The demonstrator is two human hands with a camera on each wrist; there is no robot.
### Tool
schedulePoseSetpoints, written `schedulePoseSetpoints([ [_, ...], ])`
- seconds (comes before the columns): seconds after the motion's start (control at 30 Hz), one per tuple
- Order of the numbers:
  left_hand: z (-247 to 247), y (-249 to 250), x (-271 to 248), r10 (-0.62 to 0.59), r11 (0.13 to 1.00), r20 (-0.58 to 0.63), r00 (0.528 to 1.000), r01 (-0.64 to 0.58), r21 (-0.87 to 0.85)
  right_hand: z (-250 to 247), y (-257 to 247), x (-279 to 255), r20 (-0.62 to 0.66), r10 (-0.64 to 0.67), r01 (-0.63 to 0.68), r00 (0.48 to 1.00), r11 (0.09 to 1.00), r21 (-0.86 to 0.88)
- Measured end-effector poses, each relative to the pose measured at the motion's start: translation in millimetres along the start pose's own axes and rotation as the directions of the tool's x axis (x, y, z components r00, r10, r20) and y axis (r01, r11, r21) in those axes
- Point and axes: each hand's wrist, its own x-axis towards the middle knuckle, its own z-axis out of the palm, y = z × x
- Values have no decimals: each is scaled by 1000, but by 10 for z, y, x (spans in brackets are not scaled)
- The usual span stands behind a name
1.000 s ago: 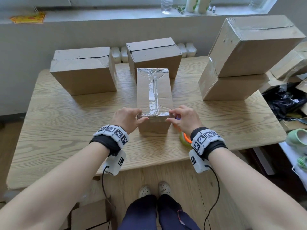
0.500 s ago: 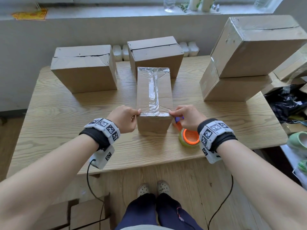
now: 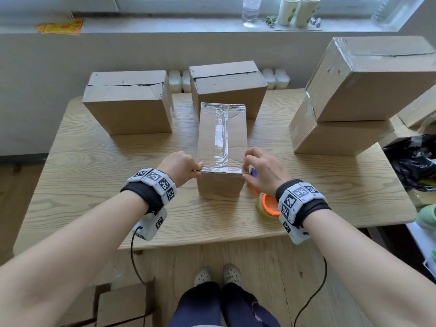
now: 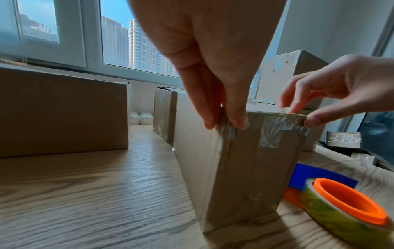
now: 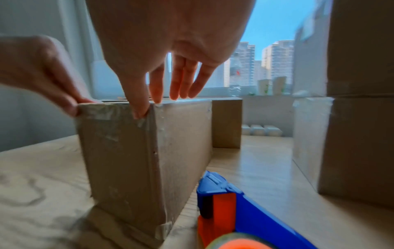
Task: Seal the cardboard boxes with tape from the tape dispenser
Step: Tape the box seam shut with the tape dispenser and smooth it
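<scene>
Both hands spread apart along the near top edge of the narrow, tape-sealed cardboard box: the left hand now pinches its left corner, the right hand its right corner, uncovering the orange-cored tape dispenser beside the box.

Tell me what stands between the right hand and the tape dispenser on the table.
Nothing visible does. The tape dispenser lies on the table just under the right hand, beside the taped box whose near edge both hands are touching.
</scene>
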Motion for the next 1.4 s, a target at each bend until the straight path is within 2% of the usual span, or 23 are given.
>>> schedulePoseSetpoints([
  [0.03, 0, -9, -4, -5, 1000, -6, 1000, 5, -10, 8, -36, 10, 30, -58, 59, 998, 998, -34],
  [0.13, 22, -3, -16, -21, 999, -38, 999, 20, -32, 98, -144, 58, 226, -171, 195, 959, 977, -91],
  [0.2, 46, 3, 2, -19, 1000, -40, 999, 20, 15, 184, -174, 64, 304, -186, 241, 935, 958, -155],
  [0.27, 53, 9, 7, -9, 999, -28, 1000, 10, 53, 232, -165, 47, 326, -176, 247, 929, 951, -188],
  [0.37, 56, -57, -37, 3, 998, -80, 997, 1, 58, 257, -223, 47, 324, -188, 250, 927, 955, -160],
  [0.5, 1, -286, -116, -103, 994, -199, 975, 94, -57, 271, -506, 163, 330, -222, 264, 918, 961, -88],
  [0.6, -25, -319, -109, -143, 979, -154, 978, 117, -165, 263, -607, 276, 305, -222, 244, 926, 969, -34],
  [0.73, 46, -140, -8, -190, 945, -61, 980, 166, -283, 241, -478, 426, 287, -167, 186, 943, 982, -38],
  [0.9, 266, -40, 96, -255, 955, -7, 967, 251, -156, 250, -323, 541, 326, -196, 236, 925, 968, -89],
  [1.03, 316, -89, 100, -230, 969, -17, 973, 228, -95, 223, -149, 699, 317, -187, 229, 930, 968, -102],
  [1.17, 349, -239, 111, -178, 984, -33, 983, 177, -37, 167, 45, 848, 276, -118, 153, 954, 982, -107],
  [1.27, 293, -406, 72, -121, 992, 1, 993, 121, 24, 121, 132, 914, 237, -92, 127, 967, 983, -136],
  [1.33, 230, -506, 37, -135, 991, -6, 991, 135, 3, 106, 151, 939, 215, -70, 100, 974, 987, -129],
  [1.4, 169, -571, -5, -245, 962, -40, 969, 239, -129, 85, 181, 966, 163, -17, 26, 986, 998, -58],
])
